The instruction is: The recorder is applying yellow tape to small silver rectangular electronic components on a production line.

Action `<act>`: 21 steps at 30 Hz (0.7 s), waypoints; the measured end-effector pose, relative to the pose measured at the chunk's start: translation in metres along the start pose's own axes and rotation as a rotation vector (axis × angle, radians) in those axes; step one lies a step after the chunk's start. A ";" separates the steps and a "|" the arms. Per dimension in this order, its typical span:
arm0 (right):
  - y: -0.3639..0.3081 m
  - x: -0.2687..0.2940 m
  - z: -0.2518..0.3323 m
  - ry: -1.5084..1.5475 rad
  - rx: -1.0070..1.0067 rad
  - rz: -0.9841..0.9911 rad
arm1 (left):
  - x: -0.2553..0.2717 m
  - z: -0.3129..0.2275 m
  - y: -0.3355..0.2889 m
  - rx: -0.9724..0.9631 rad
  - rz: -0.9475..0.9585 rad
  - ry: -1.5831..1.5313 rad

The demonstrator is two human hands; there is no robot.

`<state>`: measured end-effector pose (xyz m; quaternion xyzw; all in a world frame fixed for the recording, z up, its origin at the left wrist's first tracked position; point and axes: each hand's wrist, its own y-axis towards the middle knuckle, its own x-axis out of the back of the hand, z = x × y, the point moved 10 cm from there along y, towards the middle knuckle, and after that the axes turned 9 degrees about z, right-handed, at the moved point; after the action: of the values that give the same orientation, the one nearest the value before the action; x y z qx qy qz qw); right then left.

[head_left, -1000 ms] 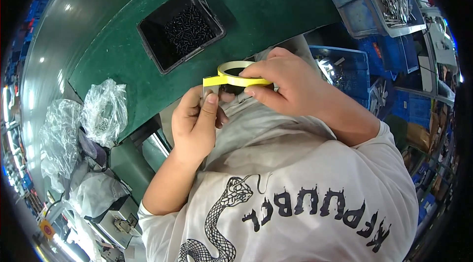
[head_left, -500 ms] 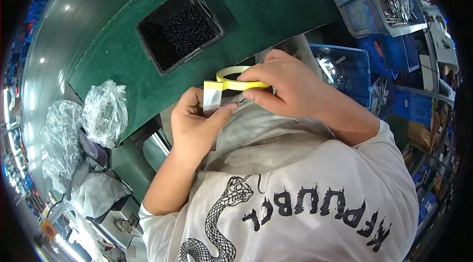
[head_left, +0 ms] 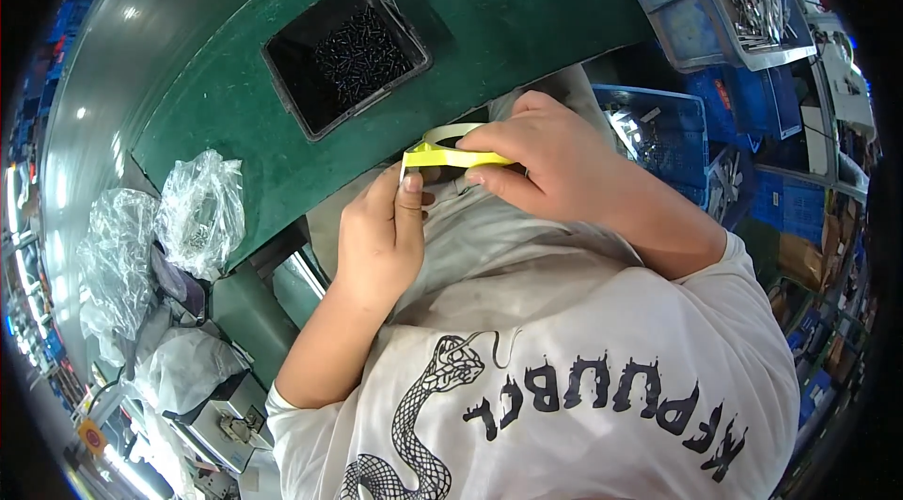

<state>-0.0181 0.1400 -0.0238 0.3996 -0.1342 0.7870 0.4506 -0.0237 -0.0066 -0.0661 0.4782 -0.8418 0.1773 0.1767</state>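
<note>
Between thumb and fingers, my left hand [head_left: 381, 232] pinches a small flat silvery piece [head_left: 403, 167], now seen almost edge-on. A strip of yellow tape runs from the top of that piece to the roll of yellow tape [head_left: 451, 158]. My right hand [head_left: 541, 157] grips the roll at its right side, thumb below and fingers above. Both hands are held close to my body, just off the near edge of the green table. The lower part of the silvery piece is hidden by my left fingers.
A black bin [head_left: 348, 58] of small dark screw-like parts stands on the green table [head_left: 508, 11]. Clear plastic bags [head_left: 199, 215] lie at the left. Blue crates [head_left: 658, 138] are at the right, one higher crate [head_left: 743, 1] holding long metal pieces.
My left hand has turned the silvery piece from face-on to nearly edge-on, and its thumb has moved upward. The right hand still holds the tape roll in about the same place.
</note>
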 end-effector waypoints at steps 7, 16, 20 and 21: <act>-0.001 0.010 0.000 -0.082 0.016 -0.033 | -0.014 0.015 -0.002 0.094 0.095 -0.513; -0.002 0.004 -0.006 -0.130 0.024 -0.029 | -0.021 0.016 -0.003 0.093 0.155 -0.627; -0.002 0.005 -0.006 -0.144 0.048 -0.045 | -0.022 0.017 -0.001 0.078 0.120 -0.679; -0.001 0.006 -0.005 -0.141 0.050 -0.046 | -0.022 0.017 0.000 0.061 0.118 -0.728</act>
<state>-0.0213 0.1476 -0.0229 0.4681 -0.1365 0.7494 0.4480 -0.0155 0.0014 -0.0917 0.4654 -0.8701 0.0306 -0.1591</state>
